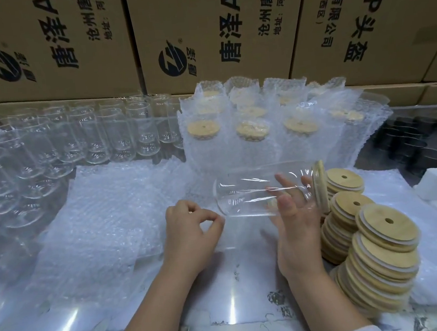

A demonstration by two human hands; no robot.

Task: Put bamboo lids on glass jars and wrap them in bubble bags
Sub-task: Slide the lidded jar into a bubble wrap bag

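The right hand [295,227] holds a glass jar [252,191] lying on its side just above the table [225,298]. The thumb presses the near wall and the fingers curl round the far side, showing through the glass. The jar's long axis runs left to right: its closed bottom points left, and its mouth, capped by a bamboo lid [320,186], points right toward the stacks of loose lids [380,251].

The left hand [191,229] sits just left of the jar's bottom. Its fingers are curled, with thumb and forefinger tips meeting at the edge of the flat pile of bubble bags [105,216]. Whether it pinches a bag cannot be told.

Behind stand empty jars [76,141] on the left, wrapped jars [263,139] on the right, and cardboard boxes [67,46].
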